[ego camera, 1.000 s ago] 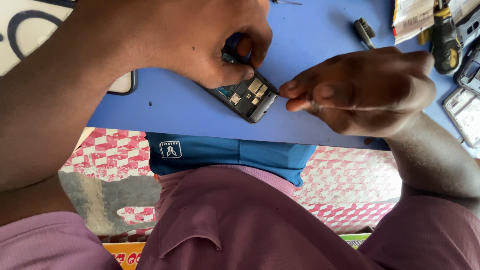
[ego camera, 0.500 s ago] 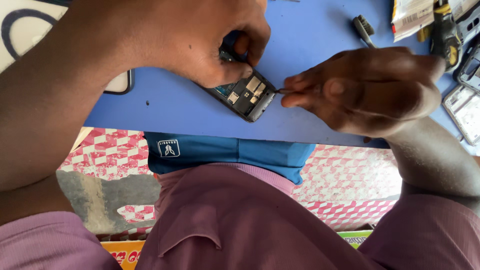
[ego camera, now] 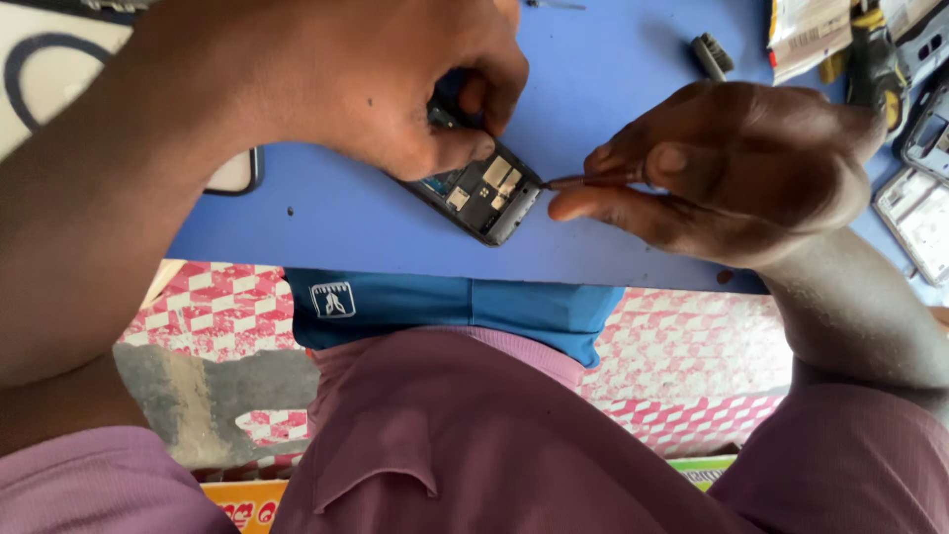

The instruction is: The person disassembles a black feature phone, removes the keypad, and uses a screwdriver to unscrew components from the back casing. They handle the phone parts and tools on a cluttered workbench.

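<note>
i see the right hand (ego camera: 732,168) has brought its thin probe (ego camera: 578,181) onto the opened phone (ego camera: 479,188) (left hand (ego camera: 395,89) pinches phone steady), so board work's underway imo.

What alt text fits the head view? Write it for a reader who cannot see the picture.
The left hand pins an opened mobile phone, its circuit board bare, on a blue table, while the right hand holds a thin metal tool with its tip at the phone's edge. Other phone parts and a small black piece lie at the far right.
</note>
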